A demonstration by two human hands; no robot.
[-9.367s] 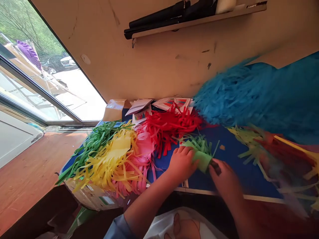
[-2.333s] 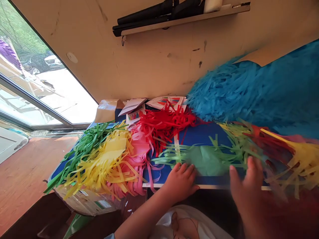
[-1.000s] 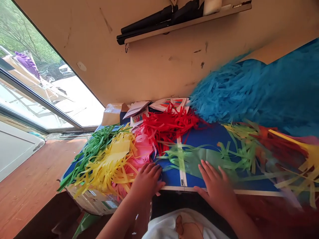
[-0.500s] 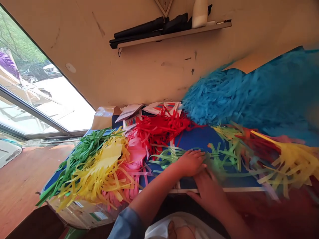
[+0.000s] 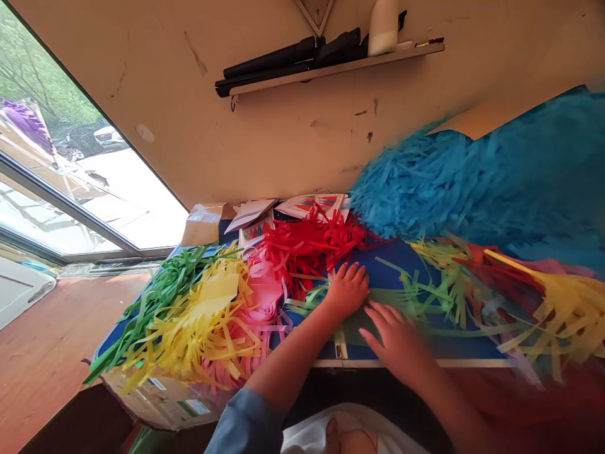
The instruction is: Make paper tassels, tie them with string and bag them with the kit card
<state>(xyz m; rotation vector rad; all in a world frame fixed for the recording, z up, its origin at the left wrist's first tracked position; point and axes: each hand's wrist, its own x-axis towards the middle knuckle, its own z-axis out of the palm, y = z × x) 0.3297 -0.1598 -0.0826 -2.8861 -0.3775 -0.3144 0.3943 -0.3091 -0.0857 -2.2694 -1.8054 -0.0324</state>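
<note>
My left hand (image 5: 348,290) lies with its fingers spread over a strip of pale green fringed tissue paper (image 5: 416,293) on the blue tabletop (image 5: 378,265). Beside it, closer to my body, my right hand (image 5: 394,343) rests low over the same green paper with fingers stretched out and thumb apart. Cut green strips stick out on both sides of my hands. Just left are a red fringe bundle (image 5: 312,246) and a pink fringe bundle (image 5: 265,290). Neither hand grips anything visible.
Yellow fringe (image 5: 203,321) and darker green fringe (image 5: 174,290) hang over the left edge. Printed papers (image 5: 250,214) lie at the back. A large blue fringed piece (image 5: 463,183) fills the back right, with mixed yellow fringe (image 5: 567,302) before it. A wall shelf (image 5: 340,64) holds black tools.
My hands have come apart from their overlap. My left hand has shifted left and away from me, its fingers now spread; my right hand's fingers are now uncovered. The view has tilted slightly.
</note>
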